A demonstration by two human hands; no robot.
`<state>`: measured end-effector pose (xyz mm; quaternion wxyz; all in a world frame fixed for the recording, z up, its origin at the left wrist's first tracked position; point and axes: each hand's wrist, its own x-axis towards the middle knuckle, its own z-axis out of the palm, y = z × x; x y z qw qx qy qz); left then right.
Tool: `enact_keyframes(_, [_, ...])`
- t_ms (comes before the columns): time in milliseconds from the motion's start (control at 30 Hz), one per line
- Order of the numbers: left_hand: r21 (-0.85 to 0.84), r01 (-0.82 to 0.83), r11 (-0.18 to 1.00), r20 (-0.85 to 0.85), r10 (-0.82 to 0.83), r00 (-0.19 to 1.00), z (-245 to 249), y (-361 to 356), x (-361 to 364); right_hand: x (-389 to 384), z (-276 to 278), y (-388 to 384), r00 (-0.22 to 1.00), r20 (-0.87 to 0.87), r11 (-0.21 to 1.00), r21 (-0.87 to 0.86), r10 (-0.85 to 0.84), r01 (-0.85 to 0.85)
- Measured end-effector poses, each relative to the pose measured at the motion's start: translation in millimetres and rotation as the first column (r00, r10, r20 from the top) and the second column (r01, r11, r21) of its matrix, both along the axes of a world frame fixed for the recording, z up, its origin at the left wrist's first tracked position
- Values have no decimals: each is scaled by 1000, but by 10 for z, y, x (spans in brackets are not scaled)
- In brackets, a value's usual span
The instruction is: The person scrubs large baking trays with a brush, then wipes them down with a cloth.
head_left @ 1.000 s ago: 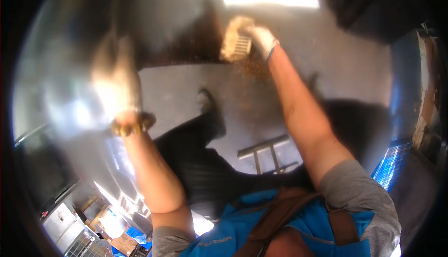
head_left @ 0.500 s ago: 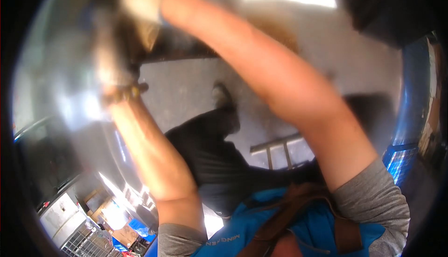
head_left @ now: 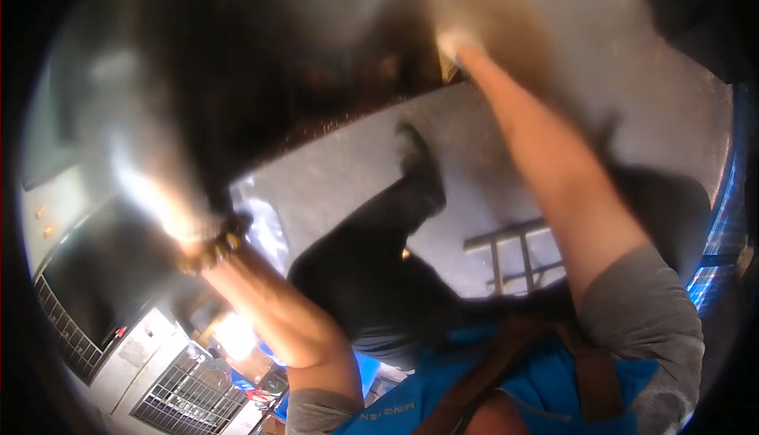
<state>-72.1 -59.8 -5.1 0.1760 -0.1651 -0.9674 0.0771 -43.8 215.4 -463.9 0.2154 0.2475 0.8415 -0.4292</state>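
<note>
A large dark panel [head_left: 316, 111], heavily blurred, spans the space between my two hands, with a straight lower edge. My right hand [head_left: 457, 45], in what looks like a pale glove, is closed at the panel's right corner. A yellowish patch shows just beneath it. My left hand [head_left: 162, 202] is at the panel's left side, near its lower corner. Motion and glare smear its fingers, so their hold cannot be made out. A beaded bracelet [head_left: 212, 253] circles the left wrist.
Below the panel lies a grey floor [head_left: 332, 154], where my dark-trousered leg [head_left: 371, 245] stands. A metal frame with bars [head_left: 518, 253] is beside it. Wire grilles [head_left: 190, 391] and boxes stand at lower left. Blue material [head_left: 715, 237] lines the right side.
My hands have moved apart: the right one to the right, the left one downward. The dark panel now fills much more of the view between them.
</note>
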Motion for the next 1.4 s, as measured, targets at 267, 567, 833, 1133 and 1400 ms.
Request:
enact_keyframes(267, [-84, -70, 994, 47, 74, 996, 44, 410, 388, 151, 2957, -537, 608, -794, 990, -84, 1, -111])
enact_keyframes(567, [466, -560, 685, 304, 471, 828, 106, 1045, 467, 290, 2730, -302, 798, -413, 533, -835, -439, -139])
enact_keyframes(833, [317, -759, 569, 177, 750, 637, 15, 964, 518, 536, 1562, -184, 857, -54, 518, -815, -512, 259])
enact_keyframes(1133, [336, -791, 512, 515, 603, 609, 235, 711, 487, 380, 3128, -840, 629, -357, 389, -917, -691, -93])
enact_keyframes(1400, [415, -257, 873, 256, 159, 954, -66, 657, 477, 371, 3510, -936, 564, -295, 310, -948, -771, -71])
